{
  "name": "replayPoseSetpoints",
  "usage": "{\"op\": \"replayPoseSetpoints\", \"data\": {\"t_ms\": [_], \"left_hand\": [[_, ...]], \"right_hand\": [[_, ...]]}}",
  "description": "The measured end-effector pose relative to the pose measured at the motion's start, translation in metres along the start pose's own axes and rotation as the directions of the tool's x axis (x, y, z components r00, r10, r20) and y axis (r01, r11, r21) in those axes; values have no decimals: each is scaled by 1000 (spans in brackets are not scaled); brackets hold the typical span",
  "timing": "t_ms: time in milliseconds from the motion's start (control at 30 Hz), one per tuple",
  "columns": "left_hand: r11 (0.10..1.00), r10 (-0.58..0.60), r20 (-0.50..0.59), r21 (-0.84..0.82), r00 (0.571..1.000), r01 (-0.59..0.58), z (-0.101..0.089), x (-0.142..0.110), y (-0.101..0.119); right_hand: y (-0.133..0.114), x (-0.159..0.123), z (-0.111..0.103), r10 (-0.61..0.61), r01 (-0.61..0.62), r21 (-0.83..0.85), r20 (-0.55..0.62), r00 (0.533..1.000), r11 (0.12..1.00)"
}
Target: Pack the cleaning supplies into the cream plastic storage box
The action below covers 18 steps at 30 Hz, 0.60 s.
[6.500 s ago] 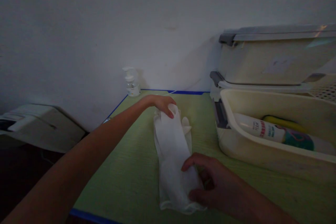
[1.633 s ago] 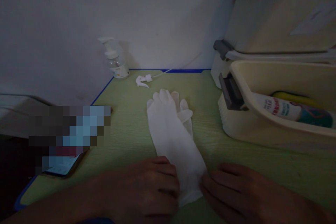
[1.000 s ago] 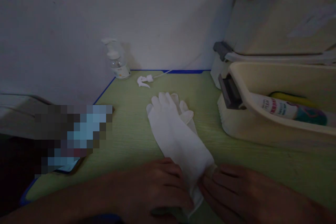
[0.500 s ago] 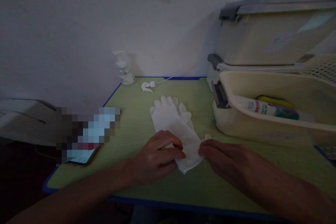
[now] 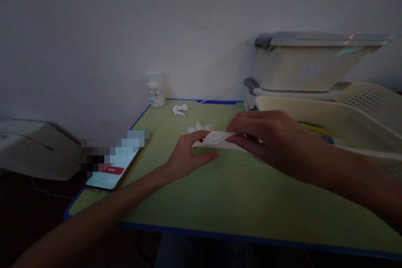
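A pair of white gloves [image 5: 210, 137] lies stacked on the green table top [image 5: 238, 192]. My right hand [image 5: 270, 139] pinches the wrist end of the gloves and holds it lifted above the table, folded over toward the glove fingers [image 5: 200, 127]. My left hand [image 5: 188, 157] rests on the table by the gloves, thumb and fingers closed on their near edge.
A phone [image 5: 111, 167] with a lit screen lies at the table's left edge. A pump bottle [image 5: 155, 90] and a white spray head [image 5: 179, 109] stand near the wall. Cream bins [image 5: 310, 67] and a basket [image 5: 354, 117] crowd the right side.
My right hand has raised the gloves' wrist end off the table and carried it toward their fingers. The camera has pulled back and tilted up, so more of the table shows.
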<state>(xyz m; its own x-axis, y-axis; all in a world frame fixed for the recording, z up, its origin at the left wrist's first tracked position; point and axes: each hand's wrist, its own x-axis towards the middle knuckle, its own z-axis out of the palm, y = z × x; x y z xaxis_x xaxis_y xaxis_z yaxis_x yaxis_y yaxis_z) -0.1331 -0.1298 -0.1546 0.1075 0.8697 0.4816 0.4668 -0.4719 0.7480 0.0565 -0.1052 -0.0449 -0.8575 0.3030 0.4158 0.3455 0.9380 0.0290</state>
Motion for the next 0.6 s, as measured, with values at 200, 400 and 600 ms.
{"op": "replayPoseSetpoints", "data": {"t_ms": [200, 400, 600], "left_hand": [[948, -312, 32, -49, 949, 314, 4, 3, -18], [907, -413, -10, -95, 911, 410, -10, 2, -10], [922, -386, -88, -9, 918, 387, -44, 5, -11]], "right_hand": [[6, 21, -36, -35, 3, -191, -160, 986, 982], [4, 38, -67, 285, -329, -289, -184, 941, 899], [19, 34, -55, 342, -375, -138, -217, 914, 917]]}}
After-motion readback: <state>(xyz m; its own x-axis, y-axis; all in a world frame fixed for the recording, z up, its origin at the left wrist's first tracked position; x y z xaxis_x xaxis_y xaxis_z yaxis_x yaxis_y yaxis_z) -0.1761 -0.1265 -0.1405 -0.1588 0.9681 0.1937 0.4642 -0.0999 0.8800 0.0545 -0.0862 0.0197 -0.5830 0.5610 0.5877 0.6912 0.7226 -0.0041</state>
